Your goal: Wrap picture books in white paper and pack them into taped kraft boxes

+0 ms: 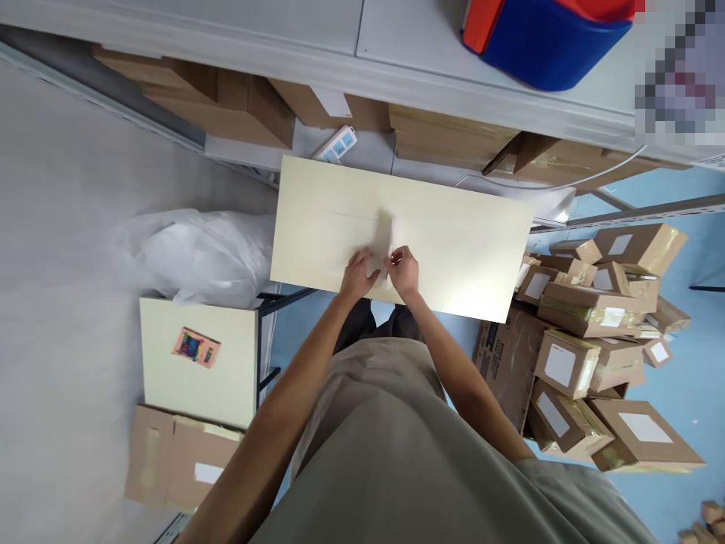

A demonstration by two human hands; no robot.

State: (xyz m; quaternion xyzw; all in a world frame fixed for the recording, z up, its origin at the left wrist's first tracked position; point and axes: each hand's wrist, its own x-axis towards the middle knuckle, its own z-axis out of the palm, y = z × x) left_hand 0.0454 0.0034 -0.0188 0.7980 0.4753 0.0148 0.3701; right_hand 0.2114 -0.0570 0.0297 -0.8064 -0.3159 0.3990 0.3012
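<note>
A pale cream tabletop (458,234) lies in front of me. Near its middle is a narrow, pinkish, partly see-through packet (387,236), too blurred to make out its contents. My right hand (402,270) has its thumb and fingers closed at the near end of this packet. Just to the left, my left hand (359,272) rests low over the tabletop with its fingers stretched out and its thumb beside the packet. Whether the left thumb touches the packet cannot be told.
Taped cardboard boxes (589,302) are piled on the right. Left stand a white plastic bag (198,253) and a small cream table (164,378) bearing a colourful packet (195,347). Behind, a grey shelf (272,30) holds a blue and red bin (549,45); a power strip (340,142) lies below.
</note>
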